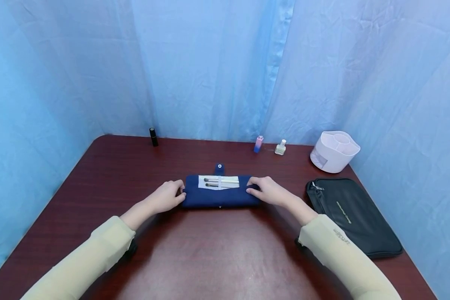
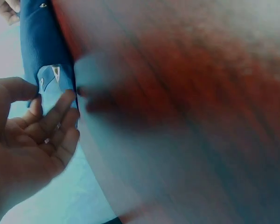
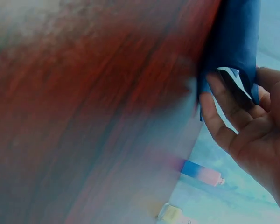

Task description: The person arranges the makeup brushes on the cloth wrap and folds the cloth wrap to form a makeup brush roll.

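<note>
A navy blue brush roll, partly rolled up, lies across the middle of the table. Makeup brushes show in its pale inner strip, and a strap with a snap button sticks out at the far side. My left hand pinches the roll's left end between thumb and fingers. At the opposite end, my right hand grips it with the thumb on the near side. In the right wrist view the rolled end is hollow, with fingers against its edge.
At the back edge stand a black tube, a pink and blue bottle and a small clear bottle with a white cap. A white round organizer and a black zipped case sit on the right. Blue curtains surround the table.
</note>
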